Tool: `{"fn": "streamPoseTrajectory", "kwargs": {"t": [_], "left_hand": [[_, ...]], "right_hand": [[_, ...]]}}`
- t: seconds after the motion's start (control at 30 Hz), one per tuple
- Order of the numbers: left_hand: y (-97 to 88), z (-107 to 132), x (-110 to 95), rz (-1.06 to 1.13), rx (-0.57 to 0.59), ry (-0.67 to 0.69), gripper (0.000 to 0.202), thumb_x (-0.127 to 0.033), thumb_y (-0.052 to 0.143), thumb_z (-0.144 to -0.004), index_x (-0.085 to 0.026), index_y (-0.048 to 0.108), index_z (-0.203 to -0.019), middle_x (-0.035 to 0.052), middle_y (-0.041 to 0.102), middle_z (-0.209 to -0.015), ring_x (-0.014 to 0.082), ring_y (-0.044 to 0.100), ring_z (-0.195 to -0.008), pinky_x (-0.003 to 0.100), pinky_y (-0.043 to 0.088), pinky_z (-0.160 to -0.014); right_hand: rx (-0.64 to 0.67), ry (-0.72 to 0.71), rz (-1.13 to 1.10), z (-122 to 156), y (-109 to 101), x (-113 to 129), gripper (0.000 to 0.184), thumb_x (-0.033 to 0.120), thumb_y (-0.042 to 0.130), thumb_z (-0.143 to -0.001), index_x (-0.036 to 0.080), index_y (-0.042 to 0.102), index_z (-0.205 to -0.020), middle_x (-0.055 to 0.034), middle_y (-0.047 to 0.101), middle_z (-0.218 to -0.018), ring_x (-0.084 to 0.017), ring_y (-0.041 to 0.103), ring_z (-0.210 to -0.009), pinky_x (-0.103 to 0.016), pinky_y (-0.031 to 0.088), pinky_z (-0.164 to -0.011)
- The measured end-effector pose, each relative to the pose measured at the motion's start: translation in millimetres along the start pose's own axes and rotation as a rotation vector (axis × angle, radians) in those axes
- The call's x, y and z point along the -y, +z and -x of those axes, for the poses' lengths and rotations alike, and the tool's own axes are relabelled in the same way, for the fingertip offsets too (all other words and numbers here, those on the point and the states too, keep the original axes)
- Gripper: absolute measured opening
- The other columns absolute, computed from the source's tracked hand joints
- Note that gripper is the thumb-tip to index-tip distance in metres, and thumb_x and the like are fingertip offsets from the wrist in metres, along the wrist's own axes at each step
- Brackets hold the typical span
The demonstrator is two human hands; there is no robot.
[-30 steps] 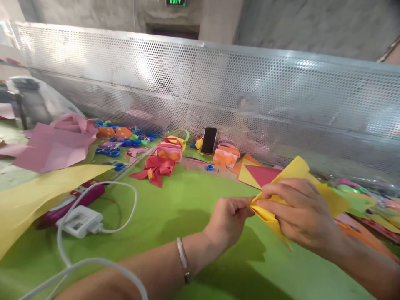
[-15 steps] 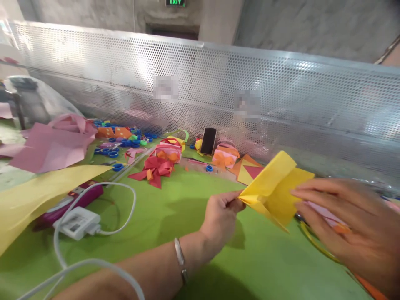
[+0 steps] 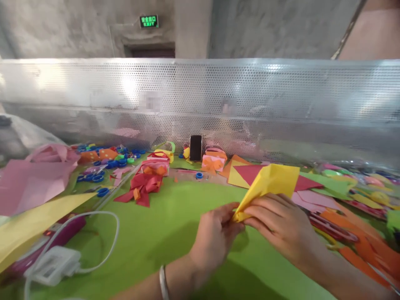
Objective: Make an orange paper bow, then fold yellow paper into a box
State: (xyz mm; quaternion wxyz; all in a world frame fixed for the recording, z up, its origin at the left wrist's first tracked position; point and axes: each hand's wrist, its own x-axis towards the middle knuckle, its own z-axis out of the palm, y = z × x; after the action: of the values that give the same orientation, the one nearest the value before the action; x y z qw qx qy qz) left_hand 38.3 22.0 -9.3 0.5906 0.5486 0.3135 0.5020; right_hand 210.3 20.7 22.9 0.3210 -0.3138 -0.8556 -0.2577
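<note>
A folded yellow paper is held above the green table top, just right of centre. My left hand pinches its lower left tip with fingers closed. My right hand lies over the paper's lower part, fingers curled and pressed on it. A metal bangle sits on my left wrist.
A perforated metal screen runs along the table's back. A phone leans against it. Red paper bows, blue rings, pink sheets, a large yellow sheet and a white charger with cable lie left. Coloured paper scraps crowd the right.
My right hand came back from the right side onto the yellow paper and closed on it. The view shifted, so the table things moved left and down.
</note>
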Motion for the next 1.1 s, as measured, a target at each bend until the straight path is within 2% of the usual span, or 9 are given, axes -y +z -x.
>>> {"fn": "streamPoseTrajectory", "kwargs": {"t": [0.13,0.27,0.33,0.43,0.5,0.63,0.8,0.97,1.1], "left_hand": [[-6.7,-2,-10,-0.061,-0.099,-0.047,0.016,-0.025,0.07,-0.073,-0.015,0.077,-0.084,0.0042,0.073,-0.082,0.0227,0.065,-0.087,0.03,0.05,-0.082],[-18.0,-10,-15,0.098,-0.278,-0.076,0.031,-0.032,0.08,-0.066,-0.017,0.077,-0.092,0.0068,0.075,-0.095,0.0216,0.065,-0.098,0.032,0.049,-0.091],[-22.4,-13,-14,0.15,-0.304,-0.055,0.035,-0.033,0.085,-0.06,-0.017,0.077,-0.09,0.0073,0.075,-0.098,0.0202,0.065,-0.095,0.032,0.05,-0.091],[-26.2,-15,-12,0.148,-0.296,-0.039,0.037,-0.03,0.086,-0.06,-0.019,0.075,-0.093,0.0056,0.075,-0.101,0.0181,0.065,-0.093,0.03,0.05,-0.088],[-26.6,-13,-12,0.115,-0.306,-0.034,0.036,-0.027,0.083,-0.063,-0.02,0.073,-0.097,0.0049,0.074,-0.105,0.0181,0.065,-0.098,0.03,0.049,-0.09],[-23.1,-13,-12,0.016,-0.331,-0.001,0.037,-0.024,0.078,-0.067,-0.02,0.068,-0.103,0.0051,0.074,-0.106,0.0186,0.065,-0.101,0.028,0.048,-0.09],[-17.8,-15,-8,-0.057,-0.288,0.059,0.03,-0.02,0.072,-0.068,-0.019,0.068,-0.098,0.0064,0.076,-0.1,0.0205,0.067,-0.095,0.028,0.05,-0.082],[-14.9,-14,-9,-0.092,-0.297,0.031,0.029,-0.013,0.068,-0.063,-0.018,0.069,-0.091,0.007,0.077,-0.093,0.0211,0.069,-0.087,0.027,0.05,-0.075],[-14.2,-14,-13,-0.076,-0.269,-0.035,0.043,-0.005,0.063,-0.055,-0.017,0.072,-0.094,0.0063,0.077,-0.097,0.0234,0.069,-0.095,0.028,0.051,-0.081]], "right_hand": [[-0.165,0.062,-0.001,-1,-11,-11,0.015,0.031,0.055,-0.095,0.021,0.063,-0.102,-0.0071,0.068,-0.095,-0.021,0.063,-0.086,-0.034,0.049,-0.075],[-0.363,0.338,-0.073,4,-16,-40,0.013,0.024,0.053,-0.094,0.024,0.062,-0.102,-0.009,0.064,-0.101,-0.024,0.062,-0.097,-0.039,0.05,-0.084],[-0.308,0.449,-0.229,9,-8,-51,0.023,0.038,0.056,-0.091,0.022,0.061,-0.108,-0.0114,0.063,-0.109,-0.026,0.062,-0.101,-0.041,0.053,-0.083],[-0.191,0.521,-0.4,15,11,-54,0.041,0.051,0.066,-0.081,0.022,0.06,-0.109,-0.0099,0.066,-0.106,-0.023,0.066,-0.085,-0.035,0.058,-0.068],[-0.164,0.555,-0.441,17,22,-47,0.035,0.049,0.069,-0.079,0.022,0.061,-0.102,-0.0062,0.069,-0.095,-0.019,0.065,-0.071,-0.031,0.058,-0.061],[-0.157,0.632,-0.502,20,34,-29,0.025,0.04,0.069,-0.08,0.023,0.061,-0.096,-0.0056,0.07,-0.095,-0.018,0.067,-0.072,-0.03,0.059,-0.063],[-0.174,0.717,-0.496,25,41,-20,0.039,0.035,0.072,-0.076,0.024,0.056,-0.11,-0.0073,0.071,-0.103,-0.021,0.071,-0.074,-0.033,0.06,-0.061],[-0.173,0.671,-0.495,25,42,-19,0.033,0.031,0.069,-0.078,0.025,0.062,-0.109,-0.0056,0.074,-0.099,-0.023,0.072,-0.079,-0.034,0.062,-0.065],[-0.149,0.608,-0.531,24,39,-15,0.032,0.024,0.063,-0.082,0.026,0.065,-0.114,-0.0058,0.072,-0.113,-0.022,0.07,-0.099,-0.033,0.061,-0.079]]}}
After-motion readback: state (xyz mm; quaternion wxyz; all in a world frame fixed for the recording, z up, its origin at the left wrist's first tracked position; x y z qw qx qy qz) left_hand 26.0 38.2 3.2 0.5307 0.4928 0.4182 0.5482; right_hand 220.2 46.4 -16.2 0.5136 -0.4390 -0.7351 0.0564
